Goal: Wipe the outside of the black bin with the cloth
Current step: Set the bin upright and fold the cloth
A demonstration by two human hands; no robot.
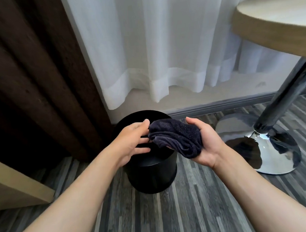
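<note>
Black bin [151, 175], round and open-topped, stands upright on the striped grey plank floor [196, 210] at the middle of the scene, below both hands. At about ten o'clock from it hangs a dark brown curtain [32, 68]; a sheer white curtain [154, 45] falls behind it at twelve. At three o'clock, near but apart from the bin, sits the chrome dome base [266, 149] of a round wooden surface [276, 22], whose pole leans up toward one o'clock.

Over the bin's mouth the right hand [208, 145] lies palm up, its grip cupped round a bunched dark cloth [177, 137] that rests across the palm and fingers. The left hand [132, 143] sits just at nine o'clock of the cloth, fingers loosely spread, thumb tip touching the cloth's upper edge; whether its fingers pinch the fabric I cannot tell. The cloth does not touch the bin's outer wall. A pale wooden furniture corner [20, 188] shows at eight o'clock.
</note>
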